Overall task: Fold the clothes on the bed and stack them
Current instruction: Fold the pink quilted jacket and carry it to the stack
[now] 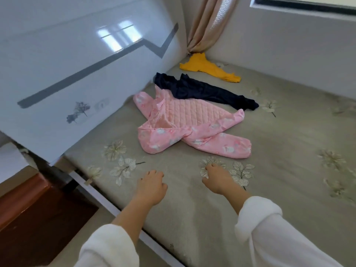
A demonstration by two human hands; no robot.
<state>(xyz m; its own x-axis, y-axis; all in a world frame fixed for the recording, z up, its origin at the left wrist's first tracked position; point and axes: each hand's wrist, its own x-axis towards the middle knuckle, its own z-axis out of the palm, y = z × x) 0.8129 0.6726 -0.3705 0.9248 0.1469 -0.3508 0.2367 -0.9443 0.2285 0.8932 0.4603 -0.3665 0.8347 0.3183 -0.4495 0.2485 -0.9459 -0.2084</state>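
White sleeves (269, 228) pushed back, my left hand (152, 186) and right hand (216, 180) hang loose and empty over the bed (289, 170). Pink jacket (190, 124) lies nearest, navy garment (204, 91) overlapping it, yellow garment (208, 67) beyond; I'd drag the jacket clear and flatten it first

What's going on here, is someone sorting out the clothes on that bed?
A person is reaching both hands out over the bed. The left hand and right hand hold nothing. Three garments lie unfolded ahead: a pink quilted baby suit nearest, a navy garment against its far edge, and a yellow garment by the curtain. No stack is started.
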